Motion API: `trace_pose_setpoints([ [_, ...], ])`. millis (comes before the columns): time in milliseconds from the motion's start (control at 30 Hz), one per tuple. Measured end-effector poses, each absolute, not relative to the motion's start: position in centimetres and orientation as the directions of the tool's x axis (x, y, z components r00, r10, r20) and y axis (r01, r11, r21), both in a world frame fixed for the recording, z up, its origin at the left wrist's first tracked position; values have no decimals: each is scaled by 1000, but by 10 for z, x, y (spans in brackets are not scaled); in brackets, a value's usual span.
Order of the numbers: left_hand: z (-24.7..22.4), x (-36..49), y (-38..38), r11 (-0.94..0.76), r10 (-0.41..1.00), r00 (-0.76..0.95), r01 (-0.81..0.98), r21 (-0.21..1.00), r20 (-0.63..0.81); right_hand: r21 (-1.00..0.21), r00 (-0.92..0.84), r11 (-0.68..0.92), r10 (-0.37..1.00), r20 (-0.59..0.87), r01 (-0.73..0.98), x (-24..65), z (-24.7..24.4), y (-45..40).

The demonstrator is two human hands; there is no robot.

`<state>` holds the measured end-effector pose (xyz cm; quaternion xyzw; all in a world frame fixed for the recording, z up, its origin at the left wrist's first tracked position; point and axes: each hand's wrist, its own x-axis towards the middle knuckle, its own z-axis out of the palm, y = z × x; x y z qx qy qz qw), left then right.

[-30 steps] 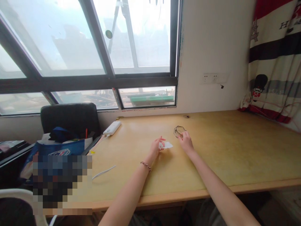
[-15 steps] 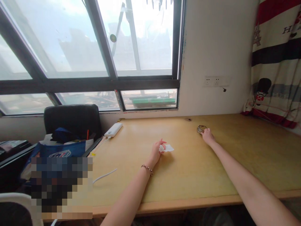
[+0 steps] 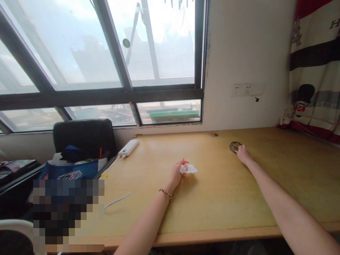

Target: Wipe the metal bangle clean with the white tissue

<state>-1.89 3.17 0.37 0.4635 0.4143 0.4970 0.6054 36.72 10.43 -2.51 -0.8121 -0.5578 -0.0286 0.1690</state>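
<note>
Crumpled white tissue [image 3: 191, 169] sticks out from my left hand [image 3: 179, 170], whose fingers are closed around it just above the table; a bracelet [image 3: 166, 194] circles that wrist. Farther right and deeper on the table, my right hand [image 3: 242, 153] pinches the near edge of a small dark ring-shaped item [image 3: 234, 146] with a brownish, shiny look. It is too small to tell its exact kind. The fingertips cover part of its right side. The two hands are well apart.
On the wooden table [image 3: 212, 198], a white power bank [image 3: 129, 148] with a plugged-in cable lies at the back left. A loose white cable [image 3: 118, 200] is nearer. A black chair [image 3: 83, 136] with a blue bag [image 3: 71, 171] stands left. A curtain [image 3: 305, 81] hangs at right.
The ring-shaped item and my right hand appear slightly farther right, partly because the view has shifted. My left hand keeps the tissue in nearly the same place.
</note>
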Motion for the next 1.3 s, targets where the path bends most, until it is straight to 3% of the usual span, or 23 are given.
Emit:
trace_pose_setpoints([
  [200, 1, -19, 32, 66, 984, 175, -221, 973, -27, -261, 381, -315, 887, 260, 912, 357, -22, 94],
  [333, -3, -20, 34, 80, 984, 174, -279, 957, -31, -308, 454, -341, 760, 465, 888, 319, -15, 79],
  [400, -3, -21, 34, 106, 984, 173, -317, 943, -52, -354, 383, -213, 755, 532, 911, 285, -8, 68],
  [467, -1, -22, 33, 129, 979, 194, -351, 927, -63, -410, 216, 31, 811, 544, 912, 244, 2, 54],
  [600, 4, -25, 30, 138, 970, 239, -368, 920, -49, -477, -205, 541, 782, 589, 692, 166, 21, 17],
  [700, 3, -26, 29, 129, 962, 273, -434, 892, -6, -467, -296, 652, 720, 627, 597, 133, 24, -4],
  [800, -2, -24, 29, 177, 936, 351, -491, 853, 7, -479, -280, 661, 712, 644, 578, 125, 18, -10],
  [933, -7, -18, 27, 227, 919, 392, -423, 877, -49, -595, -108, 571, 767, 633, 566, 133, 6, -6],
  [1100, -3, -10, 22, 141, 902, 431, -318, 938, 10, -759, 24, 418, 869, 495, 499, 143, 2, -3],
  [1300, -6, -10, 25, 79, 915, 402, -238, 968, 24, -821, 85, 364, 893, 442, 440, 142, 2, -1],
])
